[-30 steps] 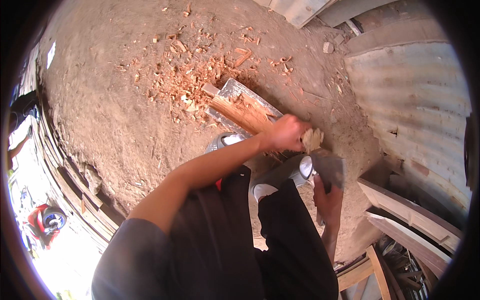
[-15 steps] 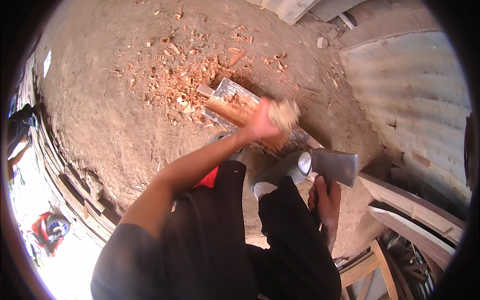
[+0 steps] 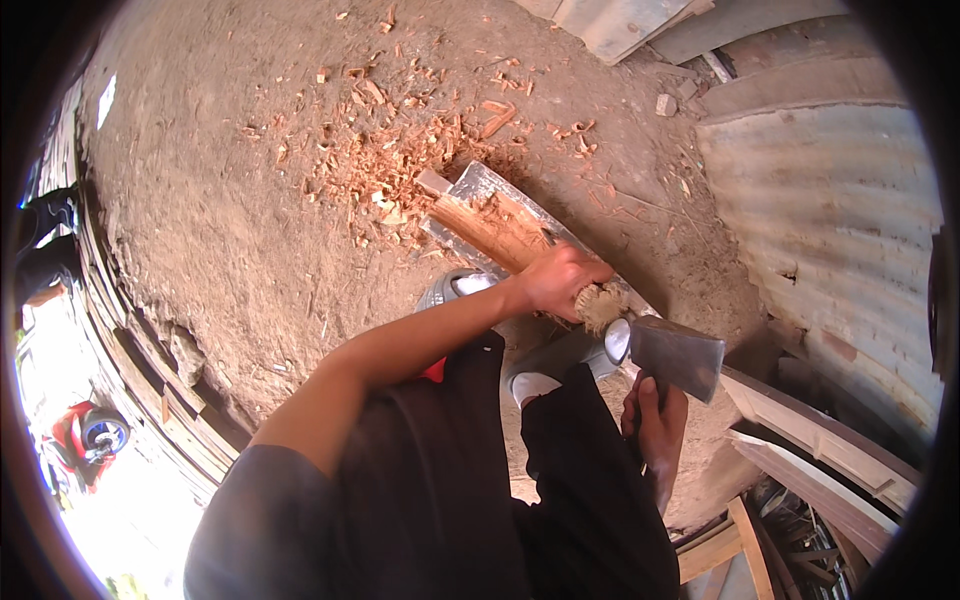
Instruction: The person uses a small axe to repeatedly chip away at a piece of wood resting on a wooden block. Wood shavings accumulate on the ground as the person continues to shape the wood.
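Observation:
My left hand (image 3: 562,280) is closed round what looks like a chisel, its frayed, mushroomed wooden handle end (image 3: 599,308) sticking out toward my right side. A thin dark part shows beyond the fingers; the tip is hard to make out. Under and beside that hand lies a freshly cut brown wood piece (image 3: 480,228), on a worn, white-flecked plank (image 3: 500,186). At the lower right, my right hand (image 3: 657,415) grips a hatchet, its broad grey metal head (image 3: 678,357) raised next to my shoe. Most of the hatchet's handle is hidden by the fingers.
Wood chips (image 3: 400,165) are scattered over the dirt floor beyond the plank. My shoe (image 3: 580,352) is close beside the work. Corrugated metal sheet (image 3: 825,230) stands at the right, with stacked boards (image 3: 820,425) below it. A red-and-blue wheeled thing (image 3: 103,433) is far left.
My left hand, blurred over the wood piece before, has come nearer and rightward, with the frayed handle end now close to the hatchet head. My right hand keeps its hold.

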A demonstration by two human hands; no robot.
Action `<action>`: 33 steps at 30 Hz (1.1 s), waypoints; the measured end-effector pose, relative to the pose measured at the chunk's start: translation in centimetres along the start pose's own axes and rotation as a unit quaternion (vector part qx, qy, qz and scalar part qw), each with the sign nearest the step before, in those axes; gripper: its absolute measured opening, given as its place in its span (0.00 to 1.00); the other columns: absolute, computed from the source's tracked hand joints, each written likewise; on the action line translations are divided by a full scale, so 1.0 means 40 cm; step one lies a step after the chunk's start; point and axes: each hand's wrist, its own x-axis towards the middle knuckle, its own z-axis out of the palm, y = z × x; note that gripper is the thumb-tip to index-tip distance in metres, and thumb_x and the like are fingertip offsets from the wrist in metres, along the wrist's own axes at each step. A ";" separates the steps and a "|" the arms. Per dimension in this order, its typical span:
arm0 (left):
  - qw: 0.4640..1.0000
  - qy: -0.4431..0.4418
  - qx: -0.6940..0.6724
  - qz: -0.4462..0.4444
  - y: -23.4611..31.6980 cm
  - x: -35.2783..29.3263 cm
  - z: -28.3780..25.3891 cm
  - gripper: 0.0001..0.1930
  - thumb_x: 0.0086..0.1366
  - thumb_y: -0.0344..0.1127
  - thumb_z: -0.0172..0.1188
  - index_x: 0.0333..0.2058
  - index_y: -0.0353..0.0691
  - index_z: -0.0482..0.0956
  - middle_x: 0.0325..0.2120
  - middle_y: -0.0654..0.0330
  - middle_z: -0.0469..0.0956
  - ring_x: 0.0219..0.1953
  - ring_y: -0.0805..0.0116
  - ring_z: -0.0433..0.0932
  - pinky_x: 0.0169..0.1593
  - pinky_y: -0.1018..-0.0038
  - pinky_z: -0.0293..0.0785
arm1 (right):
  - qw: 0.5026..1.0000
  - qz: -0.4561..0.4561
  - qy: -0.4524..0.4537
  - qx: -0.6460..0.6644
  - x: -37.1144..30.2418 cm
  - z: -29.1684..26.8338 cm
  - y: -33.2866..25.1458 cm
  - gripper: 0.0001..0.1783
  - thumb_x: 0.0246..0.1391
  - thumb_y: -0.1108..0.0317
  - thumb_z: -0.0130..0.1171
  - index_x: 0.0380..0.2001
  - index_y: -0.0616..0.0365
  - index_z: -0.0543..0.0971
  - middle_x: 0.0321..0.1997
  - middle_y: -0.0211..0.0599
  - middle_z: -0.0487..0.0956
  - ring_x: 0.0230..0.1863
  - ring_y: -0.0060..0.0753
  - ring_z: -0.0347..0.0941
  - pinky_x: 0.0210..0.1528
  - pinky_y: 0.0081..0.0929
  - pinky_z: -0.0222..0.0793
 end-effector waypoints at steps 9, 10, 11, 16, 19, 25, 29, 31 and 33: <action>0.999 -0.033 0.008 -0.006 -0.025 -0.012 0.006 0.22 0.44 0.43 0.73 0.38 0.37 0.82 0.25 0.50 0.80 0.29 0.49 0.82 0.33 0.58 0.77 | 0.929 -0.237 0.060 -0.278 0.082 0.000 0.152 0.17 0.67 0.64 0.58 0.52 0.63 0.81 0.43 0.50 0.83 0.39 0.51 0.80 0.44 0.39 0.74; 0.999 -0.037 0.011 -0.007 -0.031 -0.022 0.008 0.25 0.43 0.44 0.74 0.40 0.36 0.83 0.26 0.49 0.80 0.29 0.49 0.82 0.33 0.59 0.76 | 0.946 -0.201 0.051 -0.248 0.077 -0.003 0.136 0.16 0.66 0.65 0.59 0.51 0.63 0.82 0.46 0.51 0.83 0.43 0.54 0.79 0.49 0.40 0.73; 1.000 -0.028 0.004 -0.006 -0.028 -0.021 0.007 0.24 0.44 0.44 0.74 0.39 0.36 0.83 0.25 0.50 0.80 0.29 0.49 0.82 0.33 0.59 0.76 | 0.955 -0.201 0.054 -0.211 0.065 -0.007 0.154 0.14 0.66 0.65 0.58 0.48 0.62 0.82 0.43 0.48 0.81 0.41 0.51 0.78 0.47 0.40 0.72; 1.000 0.005 -0.018 -0.016 -0.011 0.010 0.004 0.18 0.46 0.39 0.71 0.35 0.39 0.80 0.24 0.51 0.81 0.29 0.47 0.83 0.33 0.57 0.79 | 0.897 -0.352 0.040 -0.265 0.090 0.019 0.130 0.11 0.68 0.65 0.57 0.40 0.62 0.81 0.28 0.35 0.77 0.28 0.31 0.74 0.34 0.33 0.71; 0.999 0.026 -0.002 -0.038 -0.033 -0.007 0.022 0.16 0.46 0.39 0.71 0.32 0.38 0.80 0.23 0.49 0.80 0.28 0.46 0.82 0.33 0.57 0.78 | 0.952 -0.120 -0.017 -0.281 0.081 0.046 0.012 0.13 0.67 0.66 0.59 0.42 0.67 0.82 0.32 0.35 0.82 0.31 0.31 0.79 0.36 0.34 0.73; 0.985 0.083 0.024 -0.149 -0.016 0.062 -0.008 0.12 0.47 0.34 0.69 0.30 0.35 0.81 0.23 0.44 0.80 0.31 0.40 0.82 0.35 0.57 0.79 | 0.994 -0.059 0.002 -0.088 0.048 0.024 0.051 0.11 0.67 0.64 0.60 0.40 0.62 0.78 0.21 0.32 0.76 0.19 0.26 0.73 0.23 0.30 0.67; 0.938 0.175 -0.046 -0.295 -0.045 0.116 -0.032 0.14 0.49 0.32 0.69 0.34 0.31 0.82 0.26 0.41 0.81 0.36 0.39 0.83 0.37 0.57 0.79 | 0.999 0.043 -0.008 -0.005 0.047 0.028 0.050 0.15 0.71 0.56 0.57 0.37 0.58 0.74 0.22 0.27 0.72 0.19 0.19 0.67 0.20 0.22 0.62; 0.932 0.173 -0.029 -0.318 -0.040 0.111 -0.053 0.15 0.50 0.33 0.69 0.35 0.30 0.82 0.25 0.39 0.81 0.35 0.39 0.84 0.37 0.58 0.79 | 0.994 0.087 0.007 0.062 0.042 0.035 0.038 0.16 0.71 0.55 0.58 0.38 0.57 0.74 0.22 0.26 0.71 0.19 0.18 0.67 0.20 0.20 0.62; 0.947 0.138 -0.037 -0.288 -0.014 0.086 -0.045 0.17 0.50 0.33 0.70 0.37 0.29 0.83 0.27 0.37 0.80 0.35 0.39 0.84 0.37 0.58 0.79 | 0.997 0.052 0.009 0.048 0.035 0.009 0.063 0.16 0.72 0.53 0.56 0.38 0.56 0.73 0.22 0.25 0.70 0.17 0.16 0.63 0.18 0.19 0.59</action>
